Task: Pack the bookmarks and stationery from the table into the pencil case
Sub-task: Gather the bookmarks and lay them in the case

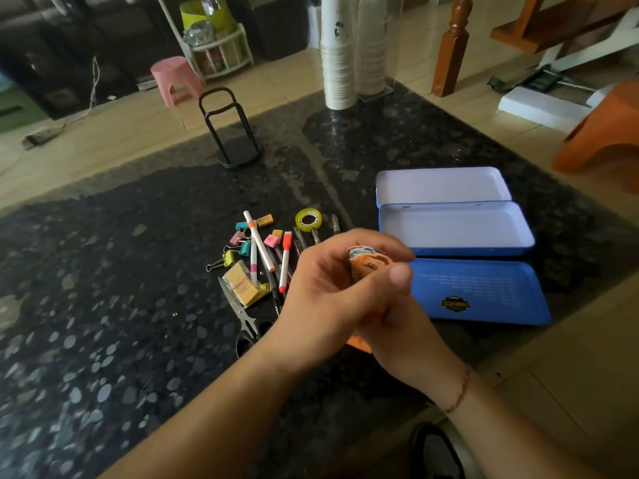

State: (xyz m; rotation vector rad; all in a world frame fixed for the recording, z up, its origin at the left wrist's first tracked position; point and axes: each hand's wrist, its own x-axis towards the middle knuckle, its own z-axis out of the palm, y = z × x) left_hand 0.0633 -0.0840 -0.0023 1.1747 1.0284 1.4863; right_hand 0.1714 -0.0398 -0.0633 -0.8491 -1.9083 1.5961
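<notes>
Both hands meet above the dark table and hold a small stack of colourful bookmarks. My left hand grips the stack from the left; my right hand pinches it from below with the thumb on top. The blue tin pencil case lies open just right of the hands, its white inside bare, with a blue tray in front of it. Left of the hands lies a pile of stationery: pens, binder clips, erasers, scissors, a tape roll.
A black wire stand sits at the table's far middle. Two tall stacks of white paper cups stand at the far edge. The speckled table ends close to my right forearm. Stools and a stair post stand on the floor beyond.
</notes>
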